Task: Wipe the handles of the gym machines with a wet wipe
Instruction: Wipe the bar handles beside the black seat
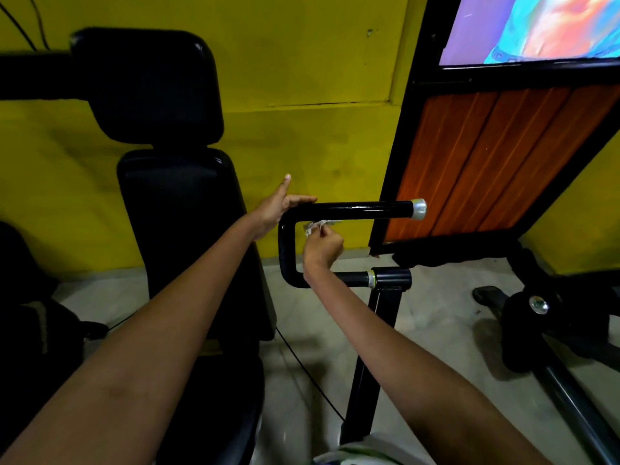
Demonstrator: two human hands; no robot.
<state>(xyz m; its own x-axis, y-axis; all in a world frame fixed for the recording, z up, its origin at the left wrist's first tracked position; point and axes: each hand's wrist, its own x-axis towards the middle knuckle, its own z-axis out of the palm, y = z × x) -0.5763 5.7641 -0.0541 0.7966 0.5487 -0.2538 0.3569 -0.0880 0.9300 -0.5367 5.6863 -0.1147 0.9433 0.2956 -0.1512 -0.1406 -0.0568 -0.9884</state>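
A yellow wall (302, 62) fills the far side, above a pale tiled floor (308, 330). At far right leans a black-framed panel of orange wood slats (486, 162) with a bright, blurred screen (536, 25) above it. A thin black cable (302, 364) crosses the floor.

Wet wipe (317, 226) mostly hidden in right hand (323, 245), crumpled edge alone showing. Handle's (352, 209) lower bar partly hidden behind right wrist. Poster (533, 26) at 1 o'clock cropped, blurred. Shoe (488, 295) at 4 o'clock half-concealed behind machine base.
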